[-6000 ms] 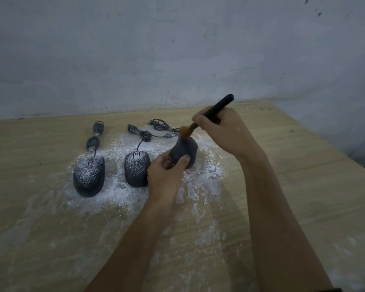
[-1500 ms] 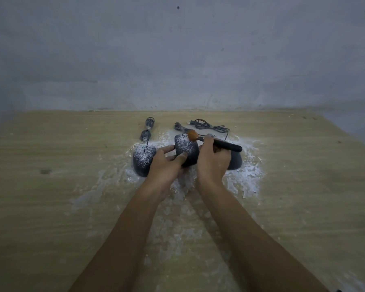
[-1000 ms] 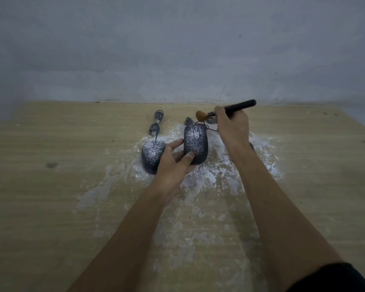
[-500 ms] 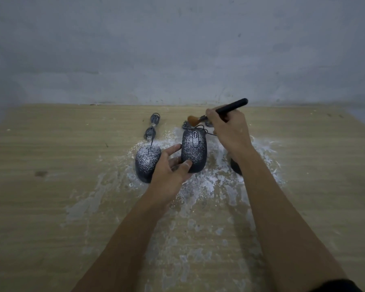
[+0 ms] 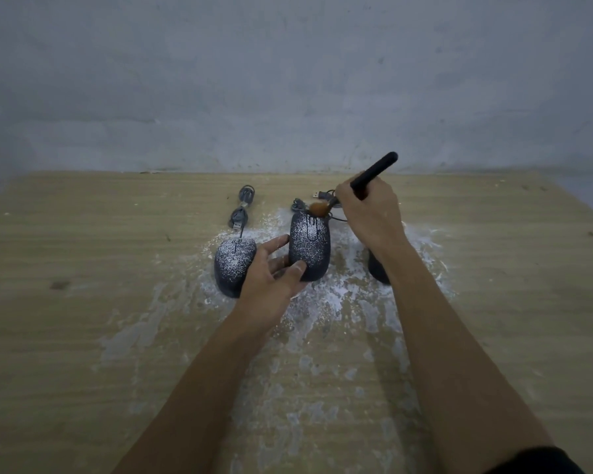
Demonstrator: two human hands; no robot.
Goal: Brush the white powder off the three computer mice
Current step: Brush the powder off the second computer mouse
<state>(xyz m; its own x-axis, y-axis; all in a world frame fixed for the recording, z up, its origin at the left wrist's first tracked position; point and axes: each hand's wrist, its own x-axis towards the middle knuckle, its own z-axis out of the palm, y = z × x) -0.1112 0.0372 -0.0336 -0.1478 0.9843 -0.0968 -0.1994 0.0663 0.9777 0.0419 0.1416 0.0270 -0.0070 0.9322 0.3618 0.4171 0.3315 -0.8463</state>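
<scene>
middle mouse (image 5: 309,249) gripped by left hand (image 5: 271,278) | brush (image 5: 353,188) clasped by right hand (image 5: 368,213), frame centre | risk: powder (image 5: 326,299) swept onto neighbouring mice

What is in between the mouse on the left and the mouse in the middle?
In the head view, the left hand fills that gap: its fingers reach between the left mouse and the middle mouse, which it holds.

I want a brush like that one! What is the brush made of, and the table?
The brush seems to have a smooth black handle, likely plastic, and soft orange-brown bristles that look fluffy. The table looks like pale wood or wood-look board: grain lines run across it.
</scene>
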